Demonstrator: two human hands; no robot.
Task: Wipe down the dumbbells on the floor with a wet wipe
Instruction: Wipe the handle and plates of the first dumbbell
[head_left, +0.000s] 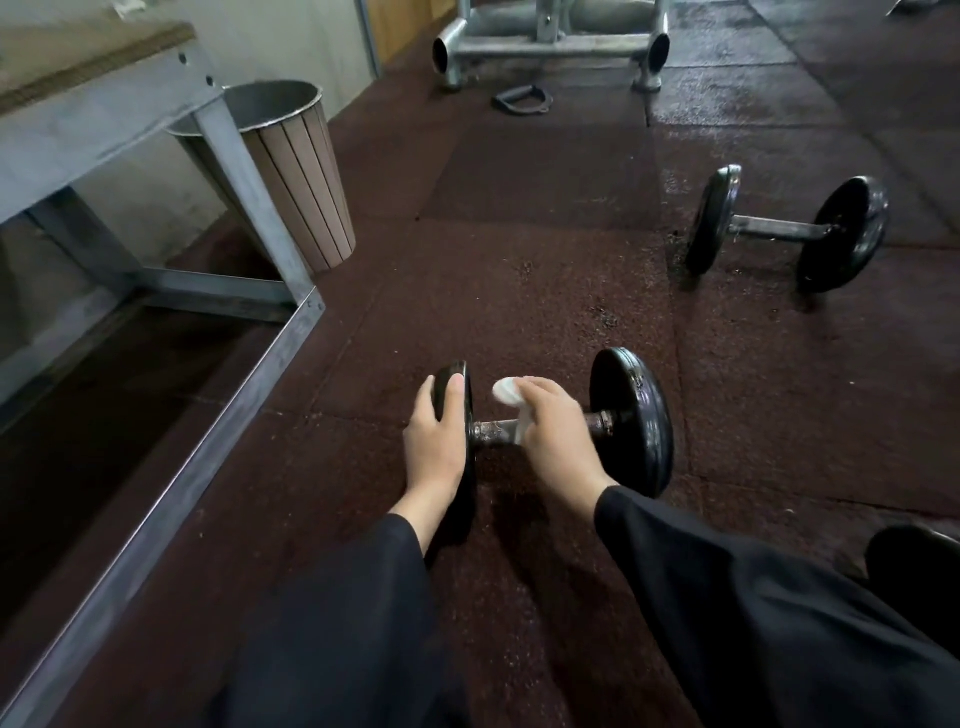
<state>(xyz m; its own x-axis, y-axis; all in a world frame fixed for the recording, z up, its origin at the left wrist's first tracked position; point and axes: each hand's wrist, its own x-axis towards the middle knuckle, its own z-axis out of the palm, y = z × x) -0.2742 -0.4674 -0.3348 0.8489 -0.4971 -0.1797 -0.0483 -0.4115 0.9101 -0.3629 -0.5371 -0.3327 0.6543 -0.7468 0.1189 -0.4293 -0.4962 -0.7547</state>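
The near dumbbell (631, 421) lay on the floor (519, 270). The left hand (435, 441) curled over one plate; the right hand's (553, 434) grip squeezed the wipe (511, 402) round the bar. Loosening the left could let it roll.

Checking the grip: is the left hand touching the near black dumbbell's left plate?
Touching. The head view shows the left hand gripping the plate, thumb across its rim.
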